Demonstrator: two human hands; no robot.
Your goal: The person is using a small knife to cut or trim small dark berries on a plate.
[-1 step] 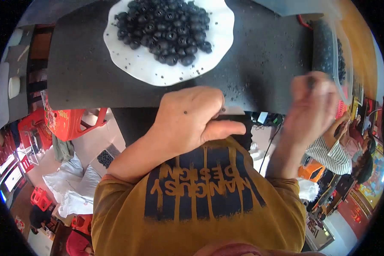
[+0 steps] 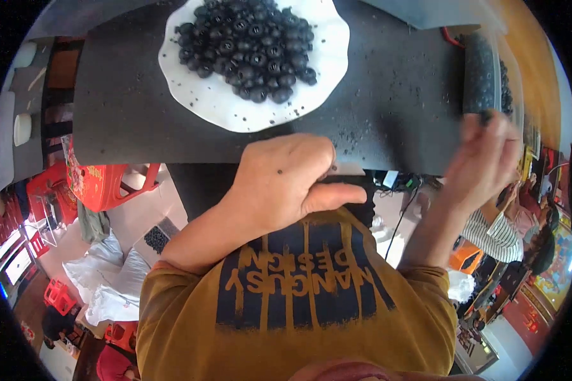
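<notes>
My left hand (image 2: pixel 286 181) rests at the near edge of the dark table, fingers curled in and thumb stretched to the right. Whatever lies inside those fingers is hidden. At the right, my right hand (image 2: pixel 486 155), slightly blurred, pinches a small black bead (image 2: pixel 485 118) between thumb and fingertips. It is beside a clear plastic box (image 2: pixel 518 95) with many black beads in it. Beyond my left hand stands a white wavy-rimmed plate (image 2: pixel 206 113), heaped with round black beads (image 2: pixel 248 54), some showing pale marks.
Small dark crumbs lie on the black tabletop (image 2: pixel 400 82) right of the plate. Below its left end stands a red plastic stool (image 2: pixel 102 187). White sacks (image 2: pixel 108 279) and a tray of black beads (image 2: pixel 157 237) are on the floor. Another person in a striped shirt (image 2: pixel 492 235) is at the right.
My right hand has moved rightward, closer to the clear box, with the black bead in its fingertips. My left hand keeps its curled pose, and the view has shifted slightly.
</notes>
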